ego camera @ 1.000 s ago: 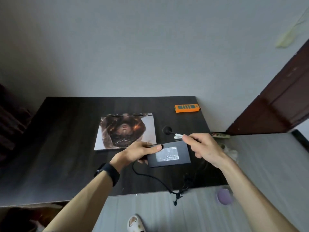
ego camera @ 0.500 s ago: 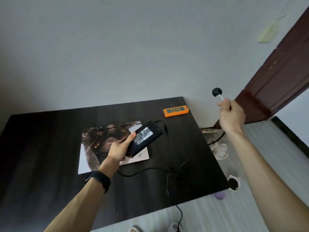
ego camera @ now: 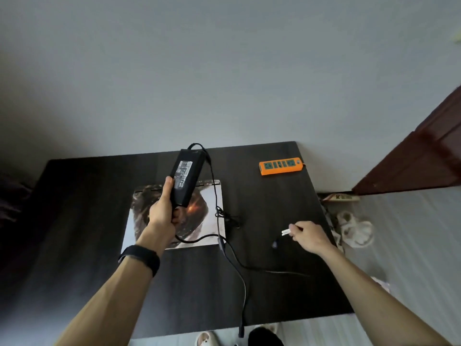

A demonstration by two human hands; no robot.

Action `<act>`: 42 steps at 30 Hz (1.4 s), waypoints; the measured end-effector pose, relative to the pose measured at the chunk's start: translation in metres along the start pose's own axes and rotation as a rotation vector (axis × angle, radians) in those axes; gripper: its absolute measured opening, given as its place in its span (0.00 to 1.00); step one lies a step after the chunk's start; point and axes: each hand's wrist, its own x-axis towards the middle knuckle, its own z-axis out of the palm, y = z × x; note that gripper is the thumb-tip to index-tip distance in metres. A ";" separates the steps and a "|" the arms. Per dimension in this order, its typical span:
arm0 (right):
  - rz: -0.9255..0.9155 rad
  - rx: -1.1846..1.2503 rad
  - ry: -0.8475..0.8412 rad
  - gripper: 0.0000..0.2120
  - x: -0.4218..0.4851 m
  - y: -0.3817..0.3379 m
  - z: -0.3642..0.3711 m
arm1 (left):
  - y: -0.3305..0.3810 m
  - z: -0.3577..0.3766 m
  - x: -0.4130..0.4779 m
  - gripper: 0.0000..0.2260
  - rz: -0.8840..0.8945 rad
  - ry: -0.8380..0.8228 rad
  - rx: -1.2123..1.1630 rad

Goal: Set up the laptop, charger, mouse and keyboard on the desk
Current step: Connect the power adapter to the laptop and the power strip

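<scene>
A closed laptop (ego camera: 212,196) with a printed picture on its lid lies flat on the dark desk (ego camera: 87,221). My left hand (ego camera: 162,211) grips the lower end of the black charger brick (ego camera: 185,174), raised above the laptop's lid. Its black cable (ego camera: 233,260) loops over the lid, crosses the desk and hangs past the front edge. My right hand (ego camera: 308,236) pinches the cable's end, with a white tag (ego camera: 285,231) at the fingertips, low over the desk's right side. No mouse or keyboard is in view.
An orange power strip (ego camera: 280,166) lies at the desk's far right corner, by the grey wall. A dark brown door (ego camera: 419,156) stands to the right. White sandals (ego camera: 356,228) lie on the floor beside the desk.
My left hand lifted the charger brick up and away over the laptop. My right hand came down from beside the door to just over the desk's right side with the cable end.
</scene>
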 end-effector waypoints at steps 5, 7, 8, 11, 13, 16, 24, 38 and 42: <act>-0.076 0.119 0.069 0.17 0.043 -0.006 -0.008 | 0.008 0.030 -0.005 0.28 0.028 0.061 0.013; -0.075 0.071 0.199 0.17 0.058 -0.007 -0.015 | 0.006 0.038 -0.006 0.28 0.028 0.076 0.006; -0.069 0.011 0.251 0.16 0.065 -0.007 -0.017 | 0.005 0.041 -0.007 0.28 0.032 0.083 0.005; -0.048 -0.196 0.243 0.20 0.071 -0.011 -0.014 | 0.002 0.048 -0.008 0.26 0.048 0.114 0.015; -0.120 -0.291 0.228 0.24 0.068 -0.018 -0.001 | 0.000 0.053 -0.007 0.28 0.050 0.112 0.020; -0.295 -0.304 0.230 0.22 0.052 -0.037 0.033 | -0.003 0.059 -0.011 0.33 0.037 0.103 0.016; -0.649 -0.409 0.207 0.21 0.014 -0.052 0.122 | -0.004 0.053 -0.029 0.22 0.066 0.176 -0.024; -0.509 0.008 -0.514 0.24 0.002 -0.085 0.102 | 0.001 0.032 -0.039 0.20 0.073 0.309 0.043; -0.411 0.532 -0.270 0.23 0.023 -0.127 0.027 | 0.006 0.030 -0.036 0.20 0.068 0.351 0.080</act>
